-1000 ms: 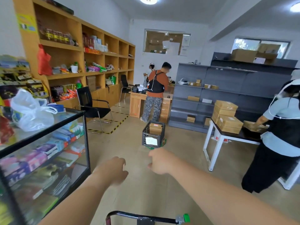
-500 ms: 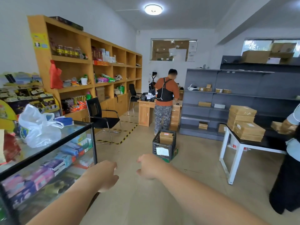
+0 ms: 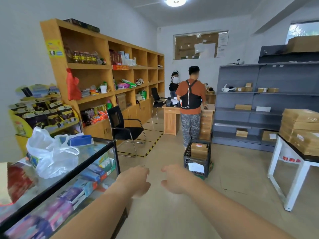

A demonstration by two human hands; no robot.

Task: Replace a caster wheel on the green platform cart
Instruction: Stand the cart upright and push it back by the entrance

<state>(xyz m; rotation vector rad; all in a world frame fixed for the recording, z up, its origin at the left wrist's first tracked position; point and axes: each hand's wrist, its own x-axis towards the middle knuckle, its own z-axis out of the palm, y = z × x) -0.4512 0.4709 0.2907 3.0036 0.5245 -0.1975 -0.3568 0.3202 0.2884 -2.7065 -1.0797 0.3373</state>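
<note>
Glass counter (image 3: 72, 171) at far left carries a white plastic bag (image 3: 51, 157), with wooden shelving (image 3: 110, 66) and a black chair (image 3: 127, 130) behind it. Both bare forearms reach forward over the floor. The left hand (image 3: 136, 181) hangs in the air with fingers loosely curled, gripping nothing. Just beside it, apart, the right hand (image 3: 176, 180) is likewise relaxed and unloaded, thumb out. Beyond the hands a black crate (image 3: 188, 161) holding a cardboard box sits on the floor. A green edge (image 3: 211, 167) shows under the crate's right corner; whether it is the platform cart cannot be told. A person in an orange shirt (image 3: 189, 94) stands behind the crate. Grey shelving (image 3: 259, 100) follows, then a white-legged counter (image 3: 298, 185) stacked with boxes (image 3: 302, 131).
</note>
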